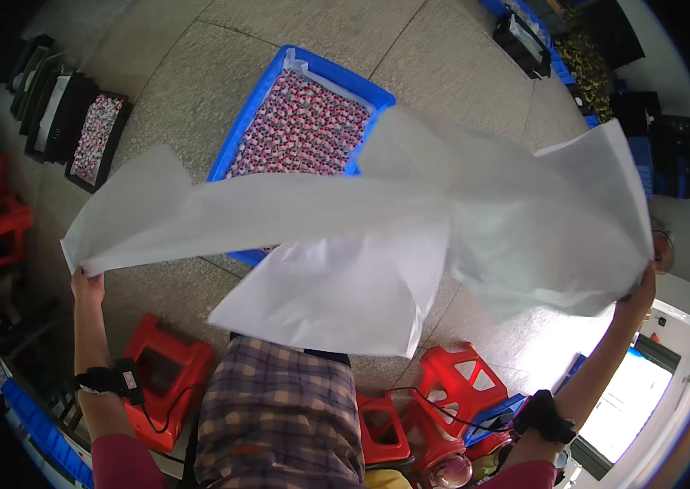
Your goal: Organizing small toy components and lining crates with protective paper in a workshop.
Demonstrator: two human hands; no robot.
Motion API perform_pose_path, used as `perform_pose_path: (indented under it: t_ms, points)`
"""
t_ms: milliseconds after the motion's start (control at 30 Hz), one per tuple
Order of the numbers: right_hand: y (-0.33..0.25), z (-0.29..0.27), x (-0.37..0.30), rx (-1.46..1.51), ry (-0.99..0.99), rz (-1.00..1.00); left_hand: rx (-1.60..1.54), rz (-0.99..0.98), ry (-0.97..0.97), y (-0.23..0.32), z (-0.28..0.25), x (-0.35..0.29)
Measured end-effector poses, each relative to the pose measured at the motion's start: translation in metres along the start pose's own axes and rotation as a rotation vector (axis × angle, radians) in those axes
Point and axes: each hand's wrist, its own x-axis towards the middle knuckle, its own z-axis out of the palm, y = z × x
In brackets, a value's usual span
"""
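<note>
A large, thin, whitish sheet [296, 212], plastic or paper, stretches across the view between my hands, with folds and loose flaps. My left hand [88, 285] pinches its lower left corner. At the far right, my right hand [642, 289] grips the sheet's right edge, its fingers partly hidden. Beyond and below the sheet, a blue crate [247, 114] sits on the floor, lined with white material. Many small pink, white and dark pieces [304, 122] fill it; the sheet hides the crate's near part.
Red plastic stools [167, 371] stand either side of me, with another red stool [463, 379] at right. Black trays [101, 138] lie at the far left, one holding similar pieces. A black crate [522, 45] and blue crates line the right wall. Cables run from my wrist bands.
</note>
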Motion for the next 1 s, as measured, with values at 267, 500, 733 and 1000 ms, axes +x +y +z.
perform_pose_path:
  t_ms: [267,500,733,1000]
  points:
    - [-0.028,-0.009,0.019,0.959,0.177,0.773,0.000,-0.012,-0.005,0.000,-0.090,0.053]
    - [-0.093,-0.007,0.005,1.052,0.208,0.826,0.004,0.097,-0.095,0.000,-0.007,-0.010]
    - [-0.112,-0.037,-0.003,1.018,0.221,0.877,0.386,0.555,-0.617,-0.056,0.167,-0.169]
    - [-0.141,-0.044,-0.019,0.887,0.250,0.829,0.534,1.615,-1.652,-0.149,0.253,-0.369]
